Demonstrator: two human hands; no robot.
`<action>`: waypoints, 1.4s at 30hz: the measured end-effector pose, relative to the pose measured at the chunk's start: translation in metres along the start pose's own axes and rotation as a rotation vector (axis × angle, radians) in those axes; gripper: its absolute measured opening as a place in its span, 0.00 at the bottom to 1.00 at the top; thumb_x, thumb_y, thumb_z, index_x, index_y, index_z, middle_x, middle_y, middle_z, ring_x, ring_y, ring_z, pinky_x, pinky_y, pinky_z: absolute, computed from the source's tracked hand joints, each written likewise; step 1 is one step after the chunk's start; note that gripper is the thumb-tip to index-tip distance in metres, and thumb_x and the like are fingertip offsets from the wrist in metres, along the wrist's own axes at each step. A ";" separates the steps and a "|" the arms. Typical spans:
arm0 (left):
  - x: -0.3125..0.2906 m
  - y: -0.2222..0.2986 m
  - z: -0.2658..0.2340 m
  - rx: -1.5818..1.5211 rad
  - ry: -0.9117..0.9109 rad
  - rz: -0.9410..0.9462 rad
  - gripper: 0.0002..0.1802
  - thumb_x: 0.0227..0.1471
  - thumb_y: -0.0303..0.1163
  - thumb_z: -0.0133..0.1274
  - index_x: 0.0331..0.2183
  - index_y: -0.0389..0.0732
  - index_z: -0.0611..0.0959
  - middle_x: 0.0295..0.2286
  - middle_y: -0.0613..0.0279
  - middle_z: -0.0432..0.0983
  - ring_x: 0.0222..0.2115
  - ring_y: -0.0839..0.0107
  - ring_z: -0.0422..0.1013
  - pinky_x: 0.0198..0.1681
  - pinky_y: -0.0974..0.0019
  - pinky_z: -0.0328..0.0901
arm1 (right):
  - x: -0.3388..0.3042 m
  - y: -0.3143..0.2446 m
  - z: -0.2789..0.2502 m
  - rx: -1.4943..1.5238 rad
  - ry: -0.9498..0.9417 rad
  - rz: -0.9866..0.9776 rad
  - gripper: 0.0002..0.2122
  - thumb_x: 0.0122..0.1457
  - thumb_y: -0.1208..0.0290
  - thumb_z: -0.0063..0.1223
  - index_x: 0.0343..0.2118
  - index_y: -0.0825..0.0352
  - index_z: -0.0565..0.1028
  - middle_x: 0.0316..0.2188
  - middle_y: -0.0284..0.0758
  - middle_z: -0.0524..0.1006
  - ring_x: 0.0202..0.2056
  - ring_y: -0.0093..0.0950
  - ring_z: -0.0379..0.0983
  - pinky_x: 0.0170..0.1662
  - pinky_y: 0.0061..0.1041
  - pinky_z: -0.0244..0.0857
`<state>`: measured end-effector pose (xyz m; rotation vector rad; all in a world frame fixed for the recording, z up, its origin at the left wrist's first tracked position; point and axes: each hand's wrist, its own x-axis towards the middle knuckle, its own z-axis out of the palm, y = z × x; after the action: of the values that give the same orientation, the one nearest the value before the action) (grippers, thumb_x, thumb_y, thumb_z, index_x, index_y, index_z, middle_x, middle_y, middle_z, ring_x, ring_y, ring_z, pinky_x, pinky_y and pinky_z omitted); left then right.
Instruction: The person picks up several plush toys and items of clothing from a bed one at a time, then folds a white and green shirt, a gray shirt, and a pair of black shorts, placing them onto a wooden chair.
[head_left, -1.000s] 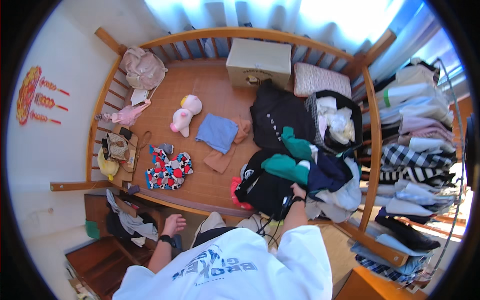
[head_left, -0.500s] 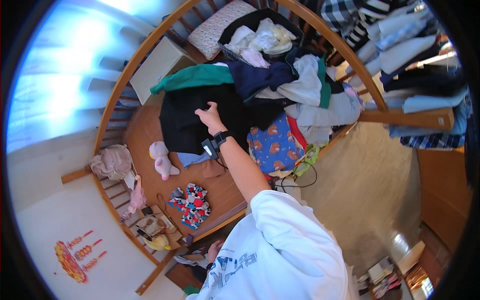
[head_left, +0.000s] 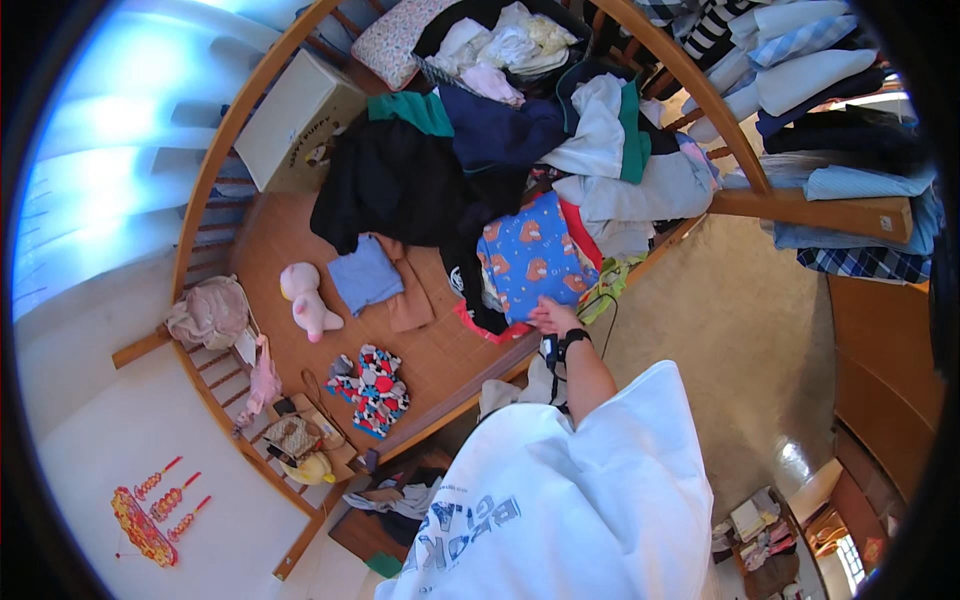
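Observation:
My right hand [head_left: 555, 316] is at the near edge of a blue cloth with brown bear prints [head_left: 533, 258], its fingers closed at that edge. The cloth lies spread on the clothes heap, beside a red piece and a grey garment [head_left: 640, 193]. A black garment [head_left: 395, 190] lies rumpled to its left, one part hanging down next to the blue cloth. Behind are a navy garment [head_left: 500, 130] and a white and green one [head_left: 592, 125]. A folded light-blue cloth [head_left: 365, 277] and a brown cloth [head_left: 408, 290] lie left on the wooden slats. My left hand is out of sight.
A wooden rail [head_left: 225, 130] surrounds the bed. On the slats are a plush toy [head_left: 308, 300] and a patterned cloth bundle [head_left: 375, 390]. A white box [head_left: 298, 120] and a dark basket of pale clothes [head_left: 505, 50] stand behind. A black cord [head_left: 606, 300] hangs by my wrist.
My right hand has left the black garment and moved right and nearer, to the blue cloth. The black garment has shifted and crumpled, uncovering the light-blue and brown cloths. My left hand went from view.

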<state>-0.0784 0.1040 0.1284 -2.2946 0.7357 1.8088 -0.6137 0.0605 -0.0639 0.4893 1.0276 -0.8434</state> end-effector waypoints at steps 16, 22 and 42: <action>-0.018 -0.015 0.024 0.143 0.000 0.033 0.24 0.58 0.39 0.47 0.50 0.31 0.74 0.39 0.46 0.78 0.40 0.62 0.75 0.45 0.65 0.69 | -0.024 -0.017 0.006 0.507 0.559 -0.480 0.23 0.43 0.64 0.71 0.42 0.60 0.73 0.31 0.26 0.77 0.29 0.21 0.72 0.23 0.23 0.64; -0.015 -0.047 0.031 0.311 -0.033 0.119 0.24 0.57 0.38 0.48 0.50 0.31 0.75 0.39 0.46 0.78 0.40 0.63 0.75 0.44 0.66 0.69 | -0.072 -0.108 0.057 0.558 0.181 -0.773 0.12 0.49 0.69 0.60 0.38 0.60 0.75 0.34 0.29 0.79 0.35 0.25 0.76 0.38 0.25 0.72; -0.043 -0.128 0.074 0.498 0.079 0.222 0.20 0.58 0.35 0.46 0.47 0.31 0.77 0.38 0.50 0.80 0.38 0.67 0.76 0.41 0.66 0.70 | 0.026 -0.106 -0.008 -0.322 0.535 -0.429 0.07 0.54 0.64 0.56 0.28 0.61 0.74 0.21 0.31 0.73 0.25 0.24 0.70 0.24 0.25 0.66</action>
<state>-0.0931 0.2565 0.1237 -2.0192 1.3266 1.4010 -0.6961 -0.0068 -0.0884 0.2184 1.7728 -0.9190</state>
